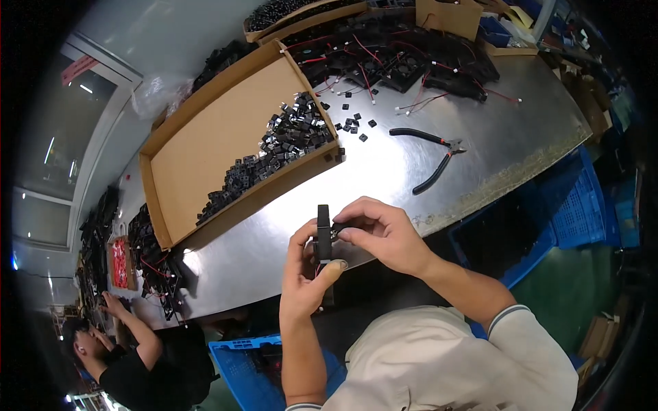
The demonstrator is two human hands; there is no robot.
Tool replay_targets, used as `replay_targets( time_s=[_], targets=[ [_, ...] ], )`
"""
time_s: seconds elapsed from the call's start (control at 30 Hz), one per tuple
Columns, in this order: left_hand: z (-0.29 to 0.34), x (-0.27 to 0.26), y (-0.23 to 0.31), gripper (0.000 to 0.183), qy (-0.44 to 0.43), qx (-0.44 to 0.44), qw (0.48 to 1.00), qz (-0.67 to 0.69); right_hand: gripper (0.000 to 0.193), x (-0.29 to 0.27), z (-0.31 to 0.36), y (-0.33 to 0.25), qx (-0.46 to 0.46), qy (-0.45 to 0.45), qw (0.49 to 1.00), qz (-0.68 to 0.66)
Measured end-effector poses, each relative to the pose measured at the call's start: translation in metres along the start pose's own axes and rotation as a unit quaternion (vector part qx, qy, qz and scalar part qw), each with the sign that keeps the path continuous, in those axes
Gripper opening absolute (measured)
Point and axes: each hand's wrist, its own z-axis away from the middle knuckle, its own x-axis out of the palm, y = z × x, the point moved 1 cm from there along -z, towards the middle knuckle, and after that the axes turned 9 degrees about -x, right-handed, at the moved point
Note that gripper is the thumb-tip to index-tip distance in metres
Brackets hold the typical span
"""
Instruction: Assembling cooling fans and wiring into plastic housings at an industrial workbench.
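Note:
Upright over the near edge of the table, my left hand [307, 277] grips a black flat housing [323, 233], seen edge-on, between thumb and fingers. A bit of red wire shows below it. My right hand [387, 236] pinches a small black part [336, 231] with a metallic glint against the housing's right face. The fingertips hide most of that small part. Beyond my hands lies a cardboard tray [199, 130] with a heap of small black parts with metal pins [274, 147] along its near right side.
Black-handled cutters [439, 157] lie spread on the metal table [384, 171]. Loose small black pieces [353, 125] sit beside the tray. Wired black housings [404, 68] are piled at the back. A blue crate [576, 202] stands right; a co-worker [130, 356] is at the lower left.

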Motion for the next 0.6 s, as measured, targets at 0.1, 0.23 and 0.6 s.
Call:
replay_targets(
  time_s=[0.1,0.23,0.6],
  targets=[
    [-0.006,0.001,0.009,0.066,-0.015,0.005,0.998,-0.067,0.022,-0.005,0.0,-0.003,0.02,0.021,0.999,-0.027],
    [-0.011,0.001,0.014,0.065,-0.001,-0.021,0.977,-0.211,0.022,-0.013,0.003,0.002,0.013,0.03,0.999,-0.027],
    [-0.028,0.002,0.02,0.058,-0.049,0.039,0.955,-0.289,0.026,-0.024,0.014,0.016,0.029,0.036,0.999,-0.019]
  ],
)
